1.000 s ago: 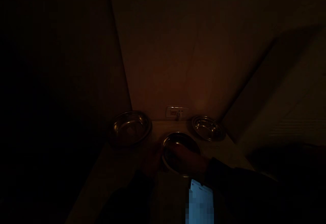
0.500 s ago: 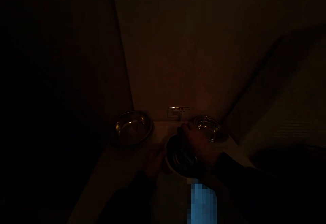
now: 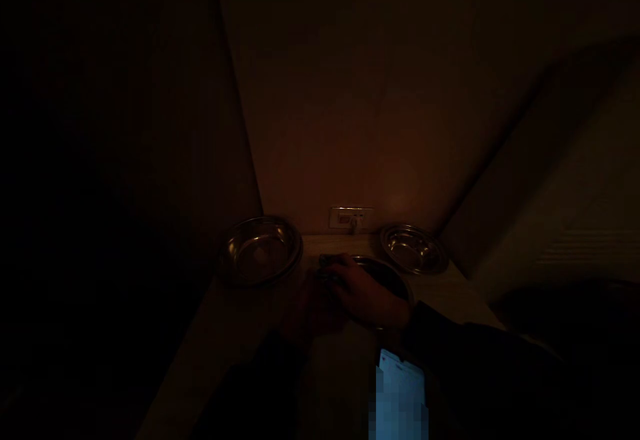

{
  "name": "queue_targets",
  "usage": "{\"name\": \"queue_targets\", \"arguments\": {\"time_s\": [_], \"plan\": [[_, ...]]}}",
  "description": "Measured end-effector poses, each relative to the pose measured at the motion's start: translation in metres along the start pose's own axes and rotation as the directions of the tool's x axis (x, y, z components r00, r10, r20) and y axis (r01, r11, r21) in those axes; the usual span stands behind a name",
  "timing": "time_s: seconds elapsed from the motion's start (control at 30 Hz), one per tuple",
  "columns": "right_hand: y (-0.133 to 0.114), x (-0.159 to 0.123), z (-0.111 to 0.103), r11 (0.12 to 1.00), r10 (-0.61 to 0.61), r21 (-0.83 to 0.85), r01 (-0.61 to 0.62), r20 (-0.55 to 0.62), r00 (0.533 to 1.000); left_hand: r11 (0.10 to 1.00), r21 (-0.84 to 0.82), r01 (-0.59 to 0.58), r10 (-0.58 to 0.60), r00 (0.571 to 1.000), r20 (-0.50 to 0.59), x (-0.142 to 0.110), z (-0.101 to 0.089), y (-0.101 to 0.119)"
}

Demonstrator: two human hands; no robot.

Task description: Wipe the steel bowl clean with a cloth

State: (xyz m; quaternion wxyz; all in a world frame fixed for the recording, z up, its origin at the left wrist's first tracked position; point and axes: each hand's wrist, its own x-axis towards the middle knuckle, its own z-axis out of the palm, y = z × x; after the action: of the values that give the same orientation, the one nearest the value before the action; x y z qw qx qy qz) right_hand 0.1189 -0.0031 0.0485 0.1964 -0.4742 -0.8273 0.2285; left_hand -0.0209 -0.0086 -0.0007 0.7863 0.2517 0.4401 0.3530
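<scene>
In very dim light, a dark round bowl (image 3: 387, 273) with a thin shiny rim sits in the middle of the table. My right hand (image 3: 361, 293) reaches across its left side, fingers curled together near a small dark shape that I cannot make out. Low and left of it is my left hand (image 3: 305, 310), nearly lost in shadow; its fingers are too dark to read. A shiny metal bowl (image 3: 261, 253) stands at the back left, and a smaller metal bowl (image 3: 415, 250) at the back right. Neither hand touches these two.
A lit phone (image 3: 403, 387) lies at the near edge of the table, below my right wrist. The pale table (image 3: 465, 297) meets a wall with a socket plate (image 3: 351, 218), where a plug seems to be inserted. A slatted panel (image 3: 585, 247) is at the right.
My right hand has moved left from the far rim of the dark bowl to its left side. The bowl, tilted before, now looks flatter and slightly farther right and back.
</scene>
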Motion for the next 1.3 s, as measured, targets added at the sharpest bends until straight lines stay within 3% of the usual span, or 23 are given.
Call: {"name": "queue_targets", "arguments": {"time_s": [0.1,0.23,0.43,0.53,0.6,0.7,0.8,0.93,1.1,1.3], "plan": [[-0.006,-0.004,-0.008,0.999,-0.038,0.014,0.037,0.083,0.996,0.975,-0.185,0.123,-0.126,0.992,-0.005,-0.012,0.010,0.012],[-0.017,-0.011,-0.015,0.996,-0.087,0.019,0.085,0.179,0.980,0.961,-0.270,0.059,-0.056,0.998,0.017,-0.015,0.013,0.013],[-0.025,-0.027,-0.022,0.991,-0.136,0.034,0.132,0.288,0.948,0.987,-0.083,-0.137,0.128,0.986,-0.105,0.001,0.000,-0.002],[-0.021,-0.038,-0.033,0.991,-0.137,0.048,0.128,0.357,0.924,0.976,-0.005,-0.218,0.218,0.975,-0.047,0.000,-0.002,-0.003],[-0.016,-0.045,-0.043,0.991,-0.132,0.068,0.114,0.412,0.902,0.980,0.024,-0.195,0.196,0.979,-0.047,-0.004,-0.001,-0.001],[-0.002,-0.049,-0.059,0.997,-0.077,0.046,0.063,0.488,0.869,0.992,0.073,-0.101,0.110,0.986,-0.128,-0.010,0.004,0.003],[0.013,-0.047,-0.062,0.998,-0.029,-0.024,0.050,0.529,0.848,0.993,0.084,-0.085,0.098,0.983,-0.156,-0.012,0.006,0.002],[0.022,-0.037,-0.040,0.993,-0.053,-0.063,0.101,0.528,0.848,0.989,0.098,-0.109,0.120,0.987,-0.107,-0.008,0.003,-0.003],[0.020,-0.019,-0.011,0.972,-0.060,-0.186,0.146,0.404,0.913,0.979,0.145,-0.143,0.155,0.985,-0.073,-0.004,-0.002,-0.004],[0.033,-0.011,-0.017,0.926,0.084,-0.378,0.019,0.256,0.963,0.976,0.166,-0.140,0.157,0.983,-0.092,-0.005,-0.002,-0.001]]}}
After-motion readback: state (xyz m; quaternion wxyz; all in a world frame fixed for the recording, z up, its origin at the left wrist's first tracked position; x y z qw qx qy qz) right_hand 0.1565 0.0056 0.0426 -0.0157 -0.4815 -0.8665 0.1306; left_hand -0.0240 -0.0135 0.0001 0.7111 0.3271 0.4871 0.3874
